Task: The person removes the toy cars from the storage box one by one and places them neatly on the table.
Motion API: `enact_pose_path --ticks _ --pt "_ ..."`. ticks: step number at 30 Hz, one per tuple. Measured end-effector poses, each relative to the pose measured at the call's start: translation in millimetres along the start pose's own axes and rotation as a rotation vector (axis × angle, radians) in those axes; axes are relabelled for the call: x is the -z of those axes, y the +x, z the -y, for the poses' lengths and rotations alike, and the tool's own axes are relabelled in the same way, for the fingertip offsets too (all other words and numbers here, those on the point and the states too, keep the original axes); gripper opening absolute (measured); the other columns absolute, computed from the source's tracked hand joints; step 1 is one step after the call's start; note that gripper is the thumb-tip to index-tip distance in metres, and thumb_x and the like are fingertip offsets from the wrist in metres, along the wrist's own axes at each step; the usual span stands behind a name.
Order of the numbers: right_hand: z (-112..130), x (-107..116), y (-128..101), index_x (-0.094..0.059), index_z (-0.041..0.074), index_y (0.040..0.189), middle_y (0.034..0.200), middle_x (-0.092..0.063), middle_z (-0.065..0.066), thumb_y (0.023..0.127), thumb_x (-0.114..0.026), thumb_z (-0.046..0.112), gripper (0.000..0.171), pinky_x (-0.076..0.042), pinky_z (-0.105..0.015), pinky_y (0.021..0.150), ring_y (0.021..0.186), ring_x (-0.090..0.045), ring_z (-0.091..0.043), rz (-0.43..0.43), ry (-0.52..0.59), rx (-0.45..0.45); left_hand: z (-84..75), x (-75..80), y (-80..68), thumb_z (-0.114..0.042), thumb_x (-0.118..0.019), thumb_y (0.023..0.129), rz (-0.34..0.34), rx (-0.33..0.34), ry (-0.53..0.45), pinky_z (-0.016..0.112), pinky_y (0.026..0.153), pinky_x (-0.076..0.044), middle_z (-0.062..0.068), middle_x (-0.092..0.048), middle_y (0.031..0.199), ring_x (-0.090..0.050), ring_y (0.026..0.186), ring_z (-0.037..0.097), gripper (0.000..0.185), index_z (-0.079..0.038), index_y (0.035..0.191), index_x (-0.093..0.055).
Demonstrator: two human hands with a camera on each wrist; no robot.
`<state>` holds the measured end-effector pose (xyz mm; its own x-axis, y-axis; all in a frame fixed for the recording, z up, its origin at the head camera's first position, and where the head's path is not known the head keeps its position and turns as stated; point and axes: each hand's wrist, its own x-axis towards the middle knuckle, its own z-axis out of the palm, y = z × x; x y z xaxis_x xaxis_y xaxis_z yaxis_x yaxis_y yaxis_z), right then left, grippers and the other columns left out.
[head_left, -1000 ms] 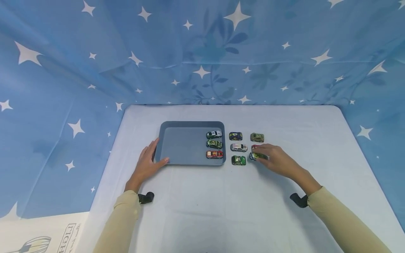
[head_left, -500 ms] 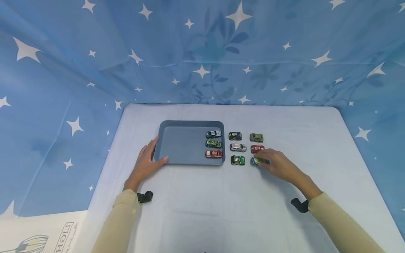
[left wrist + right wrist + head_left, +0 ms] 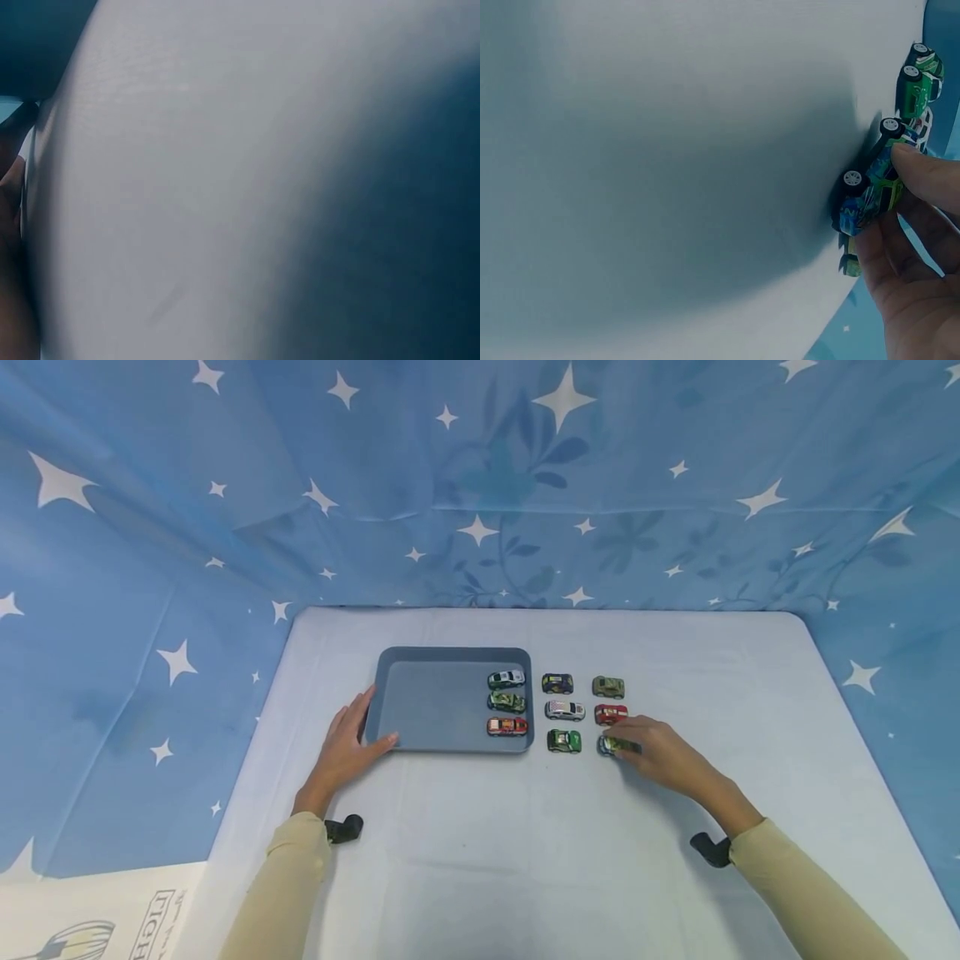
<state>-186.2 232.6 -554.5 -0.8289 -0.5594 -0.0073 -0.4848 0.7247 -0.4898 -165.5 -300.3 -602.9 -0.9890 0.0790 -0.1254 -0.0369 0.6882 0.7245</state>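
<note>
In the head view my right hand (image 3: 663, 752) pinches a blue-and-green toy car (image 3: 607, 746) low at the table. The right wrist view shows the thumb at one side of that car (image 3: 870, 199) and fingertips at its end, wheels toward the camera. Just behind it stands a red toy car (image 3: 611, 714), then an olive camouflage one (image 3: 608, 687). My left hand (image 3: 347, 752) rests at the near-left corner of a grey tray (image 3: 431, 702), fingers extended along its left side and thumb at the front rim. The left wrist view is mostly blurred white cloth.
White (image 3: 507, 679), green camouflage (image 3: 507, 702) and orange-red (image 3: 507, 727) toy cars line the tray's right side. Between tray and right hand stand a dark purple (image 3: 557, 683), a silver (image 3: 565, 710) and a green car (image 3: 564, 741). A starry blue curtain (image 3: 420, 460) encloses the white table.
My right hand has moved the blue-and-green car slightly toward me and to the right, uncovering the red car behind it. The left hand stays at the tray.
</note>
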Motion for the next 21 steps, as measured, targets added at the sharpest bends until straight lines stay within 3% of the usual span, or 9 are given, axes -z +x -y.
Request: enact_pose_path --ticks 21 --pt "-1.0 -8.0 -2.8 -0.077 -0.003 0.125 0.125 -0.073 -0.021 0.089 -0.082 -0.007 0.036 -0.055 -0.058 0.101 0.120 -0.067 -0.044 -0.022 0.013 -0.009 -0.1 -1.0 0.3 -0.056 -0.072 0.097 0.001 0.014 0.021 0.079 0.119 -0.012 0.016 -0.011 0.178 -0.003 0.161 0.048 0.099 -0.030 0.175 -0.015"
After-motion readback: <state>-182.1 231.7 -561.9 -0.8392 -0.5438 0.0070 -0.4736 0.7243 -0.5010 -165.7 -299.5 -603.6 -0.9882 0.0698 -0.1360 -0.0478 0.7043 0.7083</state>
